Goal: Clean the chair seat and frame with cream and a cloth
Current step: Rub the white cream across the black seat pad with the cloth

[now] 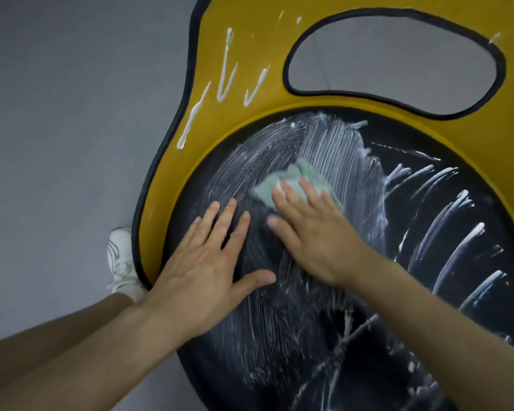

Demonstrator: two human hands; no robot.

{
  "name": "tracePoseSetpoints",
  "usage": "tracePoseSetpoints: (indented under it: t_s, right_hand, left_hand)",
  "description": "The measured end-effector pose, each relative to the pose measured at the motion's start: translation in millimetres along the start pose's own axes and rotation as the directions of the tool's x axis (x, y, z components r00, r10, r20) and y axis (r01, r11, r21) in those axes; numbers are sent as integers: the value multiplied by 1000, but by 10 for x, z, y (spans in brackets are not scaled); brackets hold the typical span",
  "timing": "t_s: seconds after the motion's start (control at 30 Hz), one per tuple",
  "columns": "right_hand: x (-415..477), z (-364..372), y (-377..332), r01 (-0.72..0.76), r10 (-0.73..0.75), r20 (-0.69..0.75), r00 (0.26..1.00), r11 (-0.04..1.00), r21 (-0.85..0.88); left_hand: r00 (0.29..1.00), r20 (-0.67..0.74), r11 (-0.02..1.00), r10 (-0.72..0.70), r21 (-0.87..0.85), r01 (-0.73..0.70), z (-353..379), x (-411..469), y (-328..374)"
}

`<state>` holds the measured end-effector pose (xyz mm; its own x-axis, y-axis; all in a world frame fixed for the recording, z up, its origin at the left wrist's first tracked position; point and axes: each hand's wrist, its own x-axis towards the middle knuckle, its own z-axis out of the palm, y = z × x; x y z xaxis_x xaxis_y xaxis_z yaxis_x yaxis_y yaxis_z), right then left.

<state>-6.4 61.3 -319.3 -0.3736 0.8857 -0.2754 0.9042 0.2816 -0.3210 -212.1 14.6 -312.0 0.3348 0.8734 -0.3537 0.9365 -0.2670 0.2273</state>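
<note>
Two flat palms: pressing pale-green cloth (279, 185) under right hand (312, 232), bracing round black seat (428, 179) with left hand (208, 262); overlap into white cream streaks (457, 232).

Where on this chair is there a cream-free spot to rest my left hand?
Bare: the yellow frame between the oval cut-out and the round black seat, and its rim by the white shoe. Crowded: white cream lines on the frame's upper left, thick streaks on the seat's right, smears around the green cloth under your right hand.
</note>
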Motion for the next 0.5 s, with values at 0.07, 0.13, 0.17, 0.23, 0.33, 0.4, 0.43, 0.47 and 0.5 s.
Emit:
tracePoseSetpoints:
  t_s: [0.07,0.13,0.17,0.23,0.33,0.4,0.43,0.47,0.5]
  right_hand:
    - [345,-77,-53,-52,52,6,999,997,53]
    - [358,-36,-153,-62,63,-20,998,997,41]
    - [215,31,-204,-37,37,-25,999,999,23]
    - [-267,172,-356,54,-53,-7,999,998,19]
    - [-875,320,-498,114,-115,64,991,993,23]
    - [-949,343,-532,100,-99,105,990,995,-2]
    - [-874,329,-538,93,-91,105,990,996,-16]
    - [-739,299,-551,92,-90,89,992,995,-24]
    - [-552,266,-557,95,-94,62,994,995,-27]
  left_hand:
    - [999,-12,1000,-30,-9,30,43,-53,10]
    - [996,-23,996,-87,-31,86,85,-131,11]
    - [994,-23,993,-111,-35,110,108,-176,4]
    - [990,-28,989,-140,-45,139,145,-257,-12]
    - [987,-7,984,-160,-84,159,159,-333,-28]
    - [987,-5,981,-158,-111,156,159,-354,-42]
    - [988,-17,982,-153,-117,150,165,-358,-52]
    - [988,-32,982,-151,-122,146,180,-374,-69]
    - [988,-41,981,-151,-127,145,193,-387,-81]
